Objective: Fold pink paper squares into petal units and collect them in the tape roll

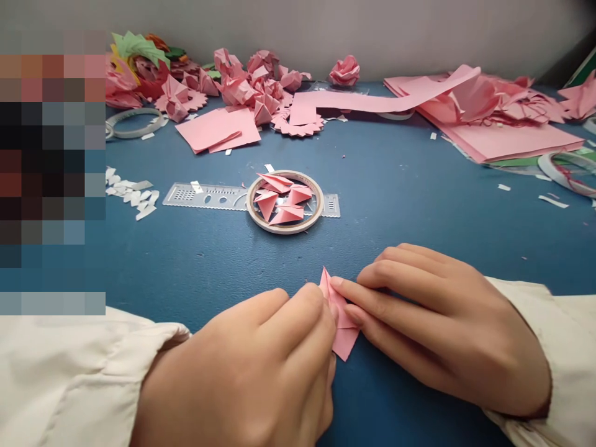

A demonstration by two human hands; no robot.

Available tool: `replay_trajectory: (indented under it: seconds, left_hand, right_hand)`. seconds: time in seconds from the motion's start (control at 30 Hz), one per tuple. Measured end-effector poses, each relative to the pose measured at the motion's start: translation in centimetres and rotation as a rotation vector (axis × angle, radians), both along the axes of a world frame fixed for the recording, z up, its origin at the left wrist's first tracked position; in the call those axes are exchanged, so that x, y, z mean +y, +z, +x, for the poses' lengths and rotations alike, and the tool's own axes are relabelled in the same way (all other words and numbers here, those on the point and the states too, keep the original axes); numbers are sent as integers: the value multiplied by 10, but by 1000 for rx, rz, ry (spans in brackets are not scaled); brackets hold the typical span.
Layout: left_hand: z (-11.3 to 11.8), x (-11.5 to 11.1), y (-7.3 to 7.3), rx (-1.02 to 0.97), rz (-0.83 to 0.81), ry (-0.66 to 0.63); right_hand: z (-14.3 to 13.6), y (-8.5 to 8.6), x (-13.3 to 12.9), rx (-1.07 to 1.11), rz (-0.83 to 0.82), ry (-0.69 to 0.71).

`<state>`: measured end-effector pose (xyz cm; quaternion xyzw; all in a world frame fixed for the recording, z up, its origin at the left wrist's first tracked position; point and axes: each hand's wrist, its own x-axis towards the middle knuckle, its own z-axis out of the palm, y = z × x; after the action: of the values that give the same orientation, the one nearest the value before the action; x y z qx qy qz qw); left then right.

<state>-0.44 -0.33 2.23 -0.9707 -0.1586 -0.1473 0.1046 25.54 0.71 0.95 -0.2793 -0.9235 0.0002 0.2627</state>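
A small piece of pink folded paper [347, 341] lies on the blue table at the front, its pointed tip facing away from me. My left hand [251, 366] is closed, pinching the paper's left side; its fingertips are partly hidden behind the knuckles. From the right, my right hand [437, 316] grips the same paper, index fingertip near the tip and thumb lower on the right edge. Beyond my hands, a roll of tape [251, 214] lies flat with several small folded pink pieces [288, 214] inside its ring. Beneath the roll runs a clear stencil ruler [181, 195].
Along the back are crumpled pink paper flowers [237, 81], pink sheets [218, 130], a long pink strip [354, 102] and a paper stack [516, 143]. More tape rolls lie left [137, 124] and right [565, 174]. White scraps [135, 192] lie at left, beside a blurred-out block.
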Motion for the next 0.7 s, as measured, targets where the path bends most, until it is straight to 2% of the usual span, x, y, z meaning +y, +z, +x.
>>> replay_trajectory:
  seconds: [0.17,0.33,0.47,0.6,0.7]
  left_hand:
    - [2,5,0,-103,-18,36]
    - [-3,2,-4,-80,-17,18]
    - [-7,-8,-11,-34,-53,50]
    - [-7,-13,-17,14,-184,106]
    - [-8,-13,-20,18,-215,108]
  right_hand:
    - [3,7,2,-43,-1,9]
    - [-4,4,2,-65,32,-5]
    - [-4,1,4,16,106,-73]
    - [1,5,7,-155,30,38]
    - [1,7,7,-131,40,59]
